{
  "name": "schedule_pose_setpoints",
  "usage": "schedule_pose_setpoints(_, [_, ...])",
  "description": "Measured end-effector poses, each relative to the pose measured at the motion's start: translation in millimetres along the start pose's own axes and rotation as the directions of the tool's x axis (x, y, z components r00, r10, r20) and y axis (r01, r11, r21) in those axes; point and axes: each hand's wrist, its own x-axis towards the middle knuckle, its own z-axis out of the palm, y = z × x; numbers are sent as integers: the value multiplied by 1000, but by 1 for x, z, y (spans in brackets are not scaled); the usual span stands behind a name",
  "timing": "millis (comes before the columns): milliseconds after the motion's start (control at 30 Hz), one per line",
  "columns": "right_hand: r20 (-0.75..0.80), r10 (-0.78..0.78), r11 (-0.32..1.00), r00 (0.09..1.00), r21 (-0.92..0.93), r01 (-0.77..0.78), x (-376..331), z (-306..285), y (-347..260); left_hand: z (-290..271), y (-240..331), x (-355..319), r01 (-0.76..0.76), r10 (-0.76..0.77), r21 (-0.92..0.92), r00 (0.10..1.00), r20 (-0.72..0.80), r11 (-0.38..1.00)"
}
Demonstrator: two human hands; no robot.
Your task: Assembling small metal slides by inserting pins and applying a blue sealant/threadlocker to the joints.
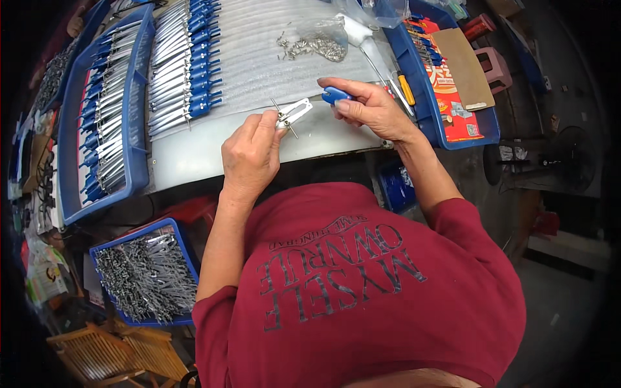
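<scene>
Over the front edge of the worktable, my left hand [248, 154] pinches a silvery metal fitting [300, 111] with a slotted, forked end and a thin rod across it. My fingers hide its lower part. Just to the right, my right hand [378, 116] holds a small blue plastic piece [336, 95] between thumb and fingers. A narrow gap separates the blue piece from the fitting's forked end. To the left lies a row of silvery metal tools with blue ends [202, 64], packed side by side on the table.
Small metal pins [314, 48] lie by a clear bag on the foam sheet [252, 39]. A yellow-handled screwdriver [406, 90] rests beside the right blue tray [441, 132]. Another blue tray [139, 139] holds similar tools; a lower blue bin [187, 249] is heaped with metal parts.
</scene>
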Motion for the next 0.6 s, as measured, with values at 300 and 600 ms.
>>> schedule_pose_setpoints(300, [-12, 36, 993, 999, 115, -34, -6, 7, 9, -2, 8, -6, -1, 1, 2, 999, 49, 1000])
schedule_pose_setpoints(600, [-204, -181, 984, 962, -42, 176, -2, 14, 23, -2, 9, -7, -4, 3, 8, 996, 84, 1000])
